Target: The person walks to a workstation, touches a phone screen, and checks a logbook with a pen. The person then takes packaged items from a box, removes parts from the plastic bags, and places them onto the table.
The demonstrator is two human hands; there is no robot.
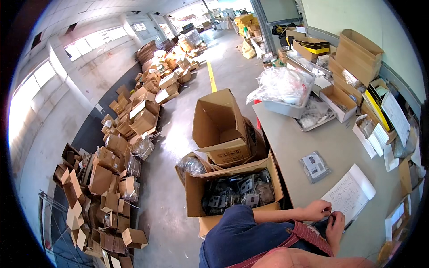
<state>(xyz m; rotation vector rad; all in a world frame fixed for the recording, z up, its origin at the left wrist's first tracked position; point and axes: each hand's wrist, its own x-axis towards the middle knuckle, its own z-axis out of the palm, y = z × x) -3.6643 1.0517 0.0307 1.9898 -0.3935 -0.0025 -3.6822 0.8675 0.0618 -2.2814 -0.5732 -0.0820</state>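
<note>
My left hand (316, 210) reaches in over the table edge with its fingers curled into a pinch. Close below it, my right hand (334, 230) is closed as well, its fingertips almost meeting those of the left. Whatever they hold between them is small and dark, and I cannot make it out. Just beyond the hands lies an open notepad (346, 194) with handwritten rows, its top page curling up. A thin dark pen-like thing (349, 225) rests beside the right hand. Farther up the table is a clear plastic bag (315, 166) holding a flat grey and white item.
Left of the table, an open carton (192, 196) holds several bagged dark parts; a taller open carton (219, 120) stands behind it. A grey bin (286, 107) of clear bags sits at the table's far end. Boxes and papers line the right wall. Piled cartons (107, 165) fill the left side.
</note>
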